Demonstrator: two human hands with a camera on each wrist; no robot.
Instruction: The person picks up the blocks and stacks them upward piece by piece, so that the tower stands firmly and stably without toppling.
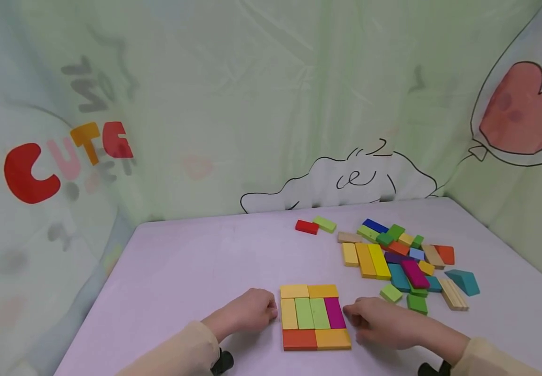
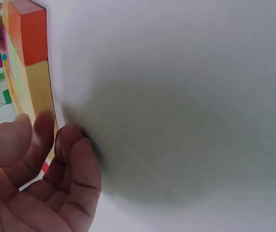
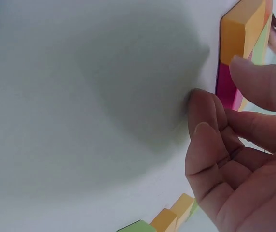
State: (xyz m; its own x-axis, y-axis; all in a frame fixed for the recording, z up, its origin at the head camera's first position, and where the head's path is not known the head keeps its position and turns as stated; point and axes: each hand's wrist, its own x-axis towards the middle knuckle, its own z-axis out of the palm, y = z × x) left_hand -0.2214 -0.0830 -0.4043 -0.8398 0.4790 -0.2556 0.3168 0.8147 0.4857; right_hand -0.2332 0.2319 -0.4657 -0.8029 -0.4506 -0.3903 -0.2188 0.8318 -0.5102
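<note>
The left hand [image 1: 247, 310] rests on the counter [image 1: 195, 271] with its fingers loosely curled, the fingertips against the left edge of the block square [image 1: 314, 317]; it grips nothing. The right hand [image 1: 383, 321] lies the same way on the other side, its fingers relaxed and its fingertips touching the magenta block [image 1: 334, 312] at the square's right edge. The two hands are apart, with the square between them.

The square sits near the front edge of the counter and is made of eight flat blocks: two yellow ones across the top, then four upright ones in a row (one yellow, two light green, one magenta), and an orange-red block [image 1: 299, 339] beside an orange block [image 1: 333, 339] along the bottom.

To the right and further back lies a loose pile of blocks [image 1: 402, 258], too many and too overlapped to count surely. Apart from it, a red block [image 1: 307, 226] and a green block [image 1: 324, 224] lie touching near the back of the counter.

The left wrist view shows the square's orange-red corner edge-on and the curled fingers [image 2: 75, 159] close beside the yellow side. The right wrist view shows the thumb [image 3: 263, 77] by the magenta and orange blocks, and the other hand's fingertips beyond, which the head view hides.
</note>
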